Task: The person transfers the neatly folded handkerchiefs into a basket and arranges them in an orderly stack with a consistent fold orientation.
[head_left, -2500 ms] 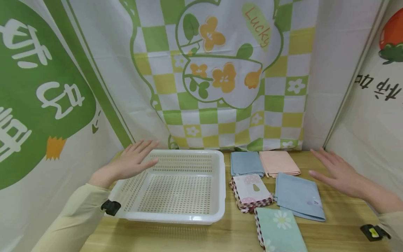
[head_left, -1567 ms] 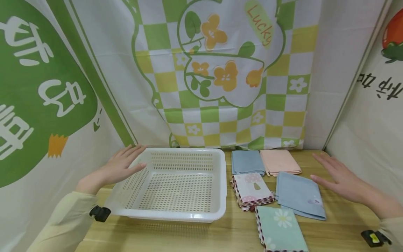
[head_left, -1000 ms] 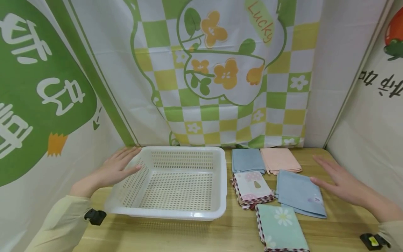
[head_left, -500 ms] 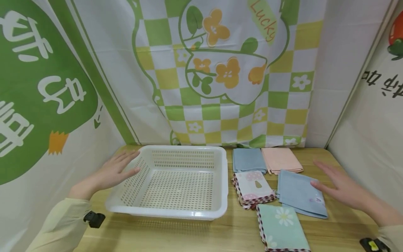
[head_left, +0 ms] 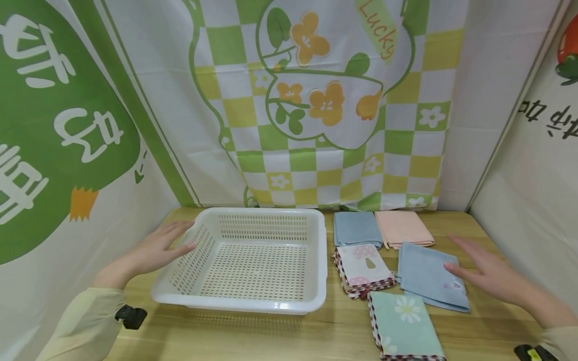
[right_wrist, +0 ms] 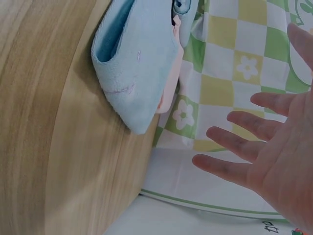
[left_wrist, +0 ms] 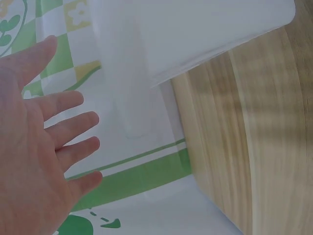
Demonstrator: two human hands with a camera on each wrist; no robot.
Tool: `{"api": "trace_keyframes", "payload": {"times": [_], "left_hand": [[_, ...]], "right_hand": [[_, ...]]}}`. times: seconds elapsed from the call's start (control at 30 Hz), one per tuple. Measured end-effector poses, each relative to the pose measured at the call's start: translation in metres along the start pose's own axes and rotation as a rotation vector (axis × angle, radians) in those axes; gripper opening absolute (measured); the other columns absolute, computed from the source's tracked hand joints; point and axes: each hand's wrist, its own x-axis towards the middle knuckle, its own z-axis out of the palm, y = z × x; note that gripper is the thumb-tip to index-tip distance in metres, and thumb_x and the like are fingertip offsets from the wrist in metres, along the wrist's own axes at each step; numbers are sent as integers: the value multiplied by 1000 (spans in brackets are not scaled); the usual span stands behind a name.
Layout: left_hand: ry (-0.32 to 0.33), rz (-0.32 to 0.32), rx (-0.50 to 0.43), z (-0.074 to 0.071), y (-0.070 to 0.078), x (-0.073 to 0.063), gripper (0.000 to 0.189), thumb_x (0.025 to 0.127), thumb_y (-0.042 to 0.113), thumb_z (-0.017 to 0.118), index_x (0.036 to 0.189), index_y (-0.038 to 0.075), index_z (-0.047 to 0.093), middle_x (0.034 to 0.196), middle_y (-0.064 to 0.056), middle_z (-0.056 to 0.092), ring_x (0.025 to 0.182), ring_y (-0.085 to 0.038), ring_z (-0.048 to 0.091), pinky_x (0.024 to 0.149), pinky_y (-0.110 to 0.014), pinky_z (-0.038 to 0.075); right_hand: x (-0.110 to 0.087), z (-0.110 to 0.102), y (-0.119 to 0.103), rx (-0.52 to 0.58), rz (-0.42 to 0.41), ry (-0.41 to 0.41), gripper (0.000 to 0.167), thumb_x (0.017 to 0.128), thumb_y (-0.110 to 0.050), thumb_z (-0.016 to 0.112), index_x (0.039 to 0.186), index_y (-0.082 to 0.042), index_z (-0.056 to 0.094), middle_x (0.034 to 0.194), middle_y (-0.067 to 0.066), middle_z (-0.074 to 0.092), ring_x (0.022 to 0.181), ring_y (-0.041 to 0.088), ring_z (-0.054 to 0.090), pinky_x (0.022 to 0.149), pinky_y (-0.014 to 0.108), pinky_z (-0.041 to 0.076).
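Note:
My left hand [head_left: 151,250] hovers with spread fingers beside the left wall of a white perforated basket [head_left: 239,305]; the left wrist view shows the same hand [left_wrist: 44,142] holding nothing. On the right, my right hand [head_left: 492,273] is held out, fingers straight, at the right edge of a light blue folded towel [head_left: 429,276]; its palm [right_wrist: 279,156] is bare in the right wrist view. Other folded towels lie between basket and hand: a grey-blue one [head_left: 356,229], a pink one [head_left: 404,228], a mushroom-print one [head_left: 363,265] with checked edging, and a green daisy one [head_left: 406,323].
A wooden table [head_left: 217,338] bears everything. Behind it hangs a green and yellow checked cloth [head_left: 307,160]. Printed white cloth walls stand at the left [head_left: 149,165] and the right [head_left: 533,190].
My left hand has drawn back to the left, from above the basket's rim to beside it. My right hand has sunk slightly. The view has shifted a little; towels and basket stay put.

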Motion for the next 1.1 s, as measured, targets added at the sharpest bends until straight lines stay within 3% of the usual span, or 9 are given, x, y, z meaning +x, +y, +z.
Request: {"api": "trace_keyframes", "payload": {"times": [0.2, 0.6, 0.97, 1.1], "left_hand": [[-6, -12, -19, -1, -2, -3, 69, 95, 46, 52, 146, 2, 34, 147, -28, 33, 133, -52, 27, 98, -72, 27], [-28, -28, -44, 0, -10, -6, 69, 95, 45, 52, 145, 1, 34, 145, -30, 35, 130, -52, 32, 96, -71, 32], [-53, -41, -44, -1, -14, -6, 68, 95, 45, 53, 145, 2, 35, 146, -27, 36, 130, -52, 33, 95, -70, 33], [-62, -44, -55, -1, -16, -7, 68, 95, 46, 52, 145, 3, 36, 146, -27, 37, 131, -51, 33, 95, -70, 33]], "right_hand": [[-3, 4, -1, 4, -14, 20, 73, 94, -33, 57, 152, -7, 20, 145, 34, 31, 125, 58, 33, 87, 74, 31], [-6, 7, -2, -10, -11, 7, 65, 95, -34, 55, 145, 3, 32, 138, 31, 42, 114, 48, 52, 80, 66, 44], [-5, 14, -1, 77, -11, -39, 56, 97, -31, 54, 140, 1, 40, 138, 23, 49, 110, 38, 58, 72, 30, 55], [-5, 16, 0, 85, 2, -54, 55, 97, -32, 54, 140, 0, 41, 135, 21, 52, 105, 25, 63, 69, 23, 53]]}}
